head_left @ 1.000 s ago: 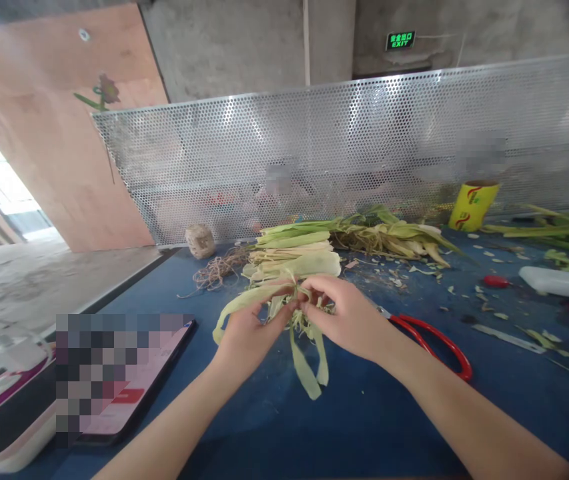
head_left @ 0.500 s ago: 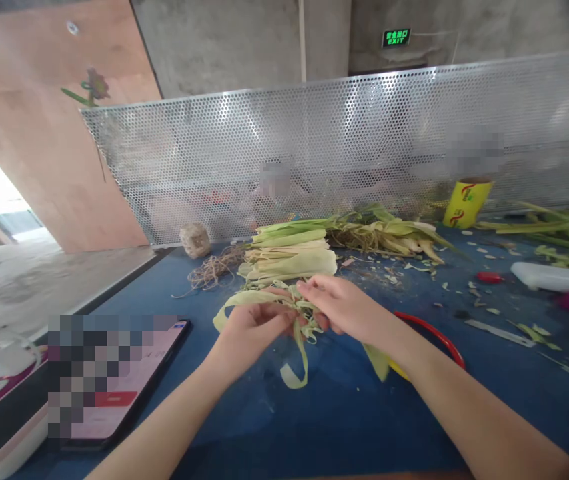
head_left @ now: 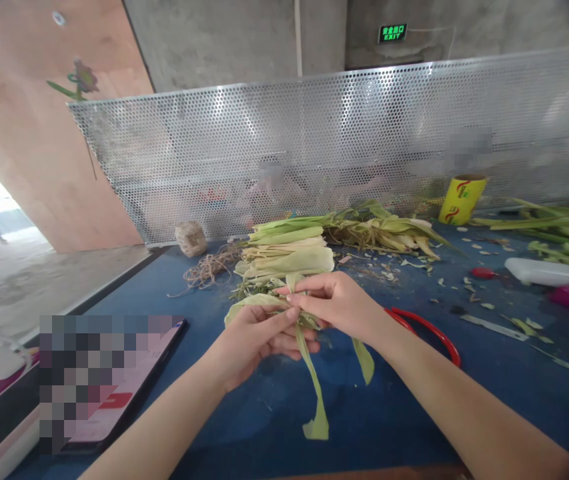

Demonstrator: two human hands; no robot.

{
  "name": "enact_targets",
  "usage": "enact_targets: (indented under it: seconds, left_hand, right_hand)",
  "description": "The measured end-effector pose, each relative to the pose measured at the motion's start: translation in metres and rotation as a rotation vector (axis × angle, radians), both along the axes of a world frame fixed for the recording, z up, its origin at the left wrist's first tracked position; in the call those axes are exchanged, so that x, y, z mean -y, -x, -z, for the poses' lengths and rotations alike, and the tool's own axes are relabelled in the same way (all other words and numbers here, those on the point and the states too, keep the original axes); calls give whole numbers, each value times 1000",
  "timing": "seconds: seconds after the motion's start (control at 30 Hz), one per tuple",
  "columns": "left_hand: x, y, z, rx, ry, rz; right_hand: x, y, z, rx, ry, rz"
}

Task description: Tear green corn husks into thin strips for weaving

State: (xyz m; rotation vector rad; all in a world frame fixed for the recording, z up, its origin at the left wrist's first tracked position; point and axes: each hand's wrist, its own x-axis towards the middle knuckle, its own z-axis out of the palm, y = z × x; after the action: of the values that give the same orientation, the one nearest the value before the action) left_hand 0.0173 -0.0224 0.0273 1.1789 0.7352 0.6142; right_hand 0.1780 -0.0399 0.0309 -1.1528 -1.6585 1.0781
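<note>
- Pale green, flat leafy strips [head_left: 319, 413] look soft and twisted together, with one long, wide-ended tail dangling.
- Left hand [head_left: 254, 337]: fingers curled, thumb close to them, holding the strips.
- Right hand [head_left: 339, 303]: thumb and fingers pinched narrowly on a folded strip.
- The strips lie between both hands' fingertips, the tail hanging below the left fingers, above the dark blue surface [head_left: 264, 427].

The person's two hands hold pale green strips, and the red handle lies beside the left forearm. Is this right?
Not quite: the red handle lies beside the right forearm, as the head view shows. The left hand and right hand do hold pale green strips.
</note>
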Motion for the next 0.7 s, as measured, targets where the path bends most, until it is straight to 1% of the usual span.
enact_targets:
  seconds: [0.07,0.17,0.23,0.4,0.5,0.6,0.7]
  left_hand:
    - [0,0,2,-24,-4,-23]
    - [0,-1,3,-46,28,-16]
    - [1,-1,2,-26,65,0]
    - [1,-1,1,45,155,-8]
    - [1,1,2,58,173,54]
    - [1,2,2,70,151,111]
    - [1,3,2,45,118,133]
  right_hand:
    - [1,-2,-1,32,-53,11]
    - [0,-6,-3,97,-105,24]
    - [-1,-9,-4,119,-123,23]
    - [-2,-13,-4,128,-170,38]
    - [-1,-13,-6,120,-174,23]
    - [0,-12,-8,88,-149,4]
    - [2,-11,-8,10,-133,-43]
